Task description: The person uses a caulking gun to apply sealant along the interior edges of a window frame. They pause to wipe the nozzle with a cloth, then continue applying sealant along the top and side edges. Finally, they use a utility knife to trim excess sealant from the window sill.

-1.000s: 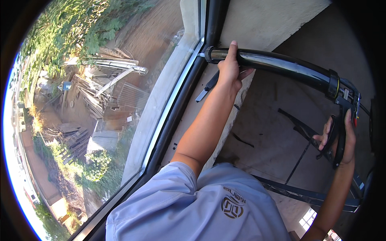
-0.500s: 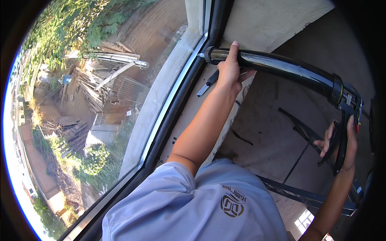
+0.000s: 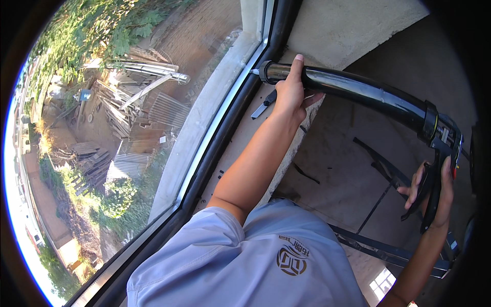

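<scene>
A long black caulking gun [image 3: 368, 93] reaches across the upper right, its barrel slanting down to the right. My left hand [image 3: 291, 94] supports the barrel near its front end, thumb over the top and fingers beneath. At the far right my right hand [image 3: 444, 197] is wrapped round the handle and trigger [image 3: 430, 197]. The pale nozzle [image 3: 254, 71] meets the seam between the window glass and the dark window frame [image 3: 225, 135]; whether sealant comes out is too small to tell. A utility knife [image 3: 263, 106] with its blade out lies on the sill beside my left wrist.
The window glass [image 3: 204, 97] fills the left, with stacked planks and greenery outside below. A rough concrete ledge [image 3: 335, 38] edges the sill. On the lower floor at right stands a dark metal frame [image 3: 388, 248]; a black strip [image 3: 306, 174] lies nearer.
The nozzle has slid slightly toward me along the frame, away from the window's far corner. Both hands keep their hold on the caulking gun.
</scene>
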A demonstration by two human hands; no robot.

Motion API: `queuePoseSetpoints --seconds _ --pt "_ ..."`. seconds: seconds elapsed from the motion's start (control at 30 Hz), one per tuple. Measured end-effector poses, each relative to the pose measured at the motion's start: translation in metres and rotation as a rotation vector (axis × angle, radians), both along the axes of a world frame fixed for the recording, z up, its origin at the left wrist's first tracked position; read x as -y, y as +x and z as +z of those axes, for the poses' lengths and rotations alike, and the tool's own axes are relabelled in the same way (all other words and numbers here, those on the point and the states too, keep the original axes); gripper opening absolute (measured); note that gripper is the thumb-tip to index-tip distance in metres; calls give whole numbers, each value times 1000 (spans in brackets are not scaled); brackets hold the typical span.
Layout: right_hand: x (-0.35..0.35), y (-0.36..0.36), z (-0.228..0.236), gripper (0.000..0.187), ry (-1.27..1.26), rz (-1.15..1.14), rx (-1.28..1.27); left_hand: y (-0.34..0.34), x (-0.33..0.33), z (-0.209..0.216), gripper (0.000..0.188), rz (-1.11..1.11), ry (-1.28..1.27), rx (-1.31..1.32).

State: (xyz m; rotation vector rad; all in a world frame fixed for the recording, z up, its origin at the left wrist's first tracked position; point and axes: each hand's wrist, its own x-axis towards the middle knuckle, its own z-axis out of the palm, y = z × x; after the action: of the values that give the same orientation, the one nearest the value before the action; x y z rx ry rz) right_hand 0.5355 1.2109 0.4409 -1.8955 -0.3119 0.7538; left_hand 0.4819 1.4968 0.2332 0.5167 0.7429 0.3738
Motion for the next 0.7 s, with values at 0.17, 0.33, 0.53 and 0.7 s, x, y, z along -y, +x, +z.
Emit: queuePoseSetpoints --seconds 0.17,0.33,0.53,0.7 --pt "-1 -3 3 73 -2 22 -9 -4 1 2 56 -3 4 -11" --pt "4 -2 7 75 -14 25 -70 -9 2 4 55 -1 1 -24" --pt "6 -10 9 74 -26 1 -90 -15 4 4 55 -2 6 -37" --pt "5 -24 7 74 -39 -60 -48 -24 8 2 54 -2 -3 -29"
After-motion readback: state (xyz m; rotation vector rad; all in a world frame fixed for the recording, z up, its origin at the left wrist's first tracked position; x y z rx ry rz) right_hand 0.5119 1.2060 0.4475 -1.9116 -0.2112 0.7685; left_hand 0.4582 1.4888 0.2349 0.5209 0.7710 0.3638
